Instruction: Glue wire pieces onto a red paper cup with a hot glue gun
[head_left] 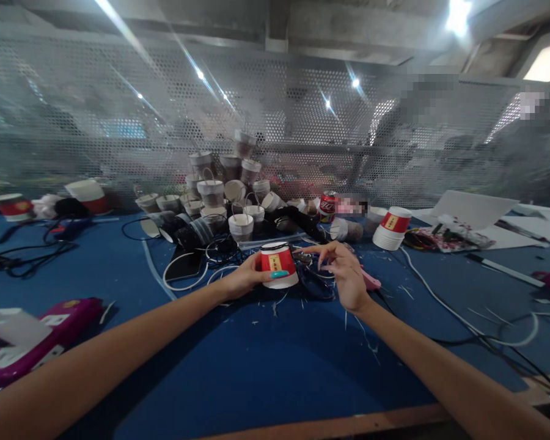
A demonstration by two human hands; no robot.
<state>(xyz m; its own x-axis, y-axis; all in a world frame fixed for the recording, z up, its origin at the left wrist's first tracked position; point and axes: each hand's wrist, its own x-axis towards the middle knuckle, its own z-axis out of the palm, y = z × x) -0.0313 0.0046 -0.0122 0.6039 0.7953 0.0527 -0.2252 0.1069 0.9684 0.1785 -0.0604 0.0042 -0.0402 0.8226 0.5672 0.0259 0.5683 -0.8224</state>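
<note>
Blue tabletop [238,366] bears finished-looking buckets [211,194] far off, while left hand [244,278] grips a seemingly unfinished red cup [286,261], right hand [343,275] curling loosely, hold unclear.

The gripped cup [288,260] looks like smooth, matt paper. Beneath the grip, the tabletop [266,366] looks matt; beyond it are a glossy metal can [327,205] and perforated metal screen [297,122].
</note>
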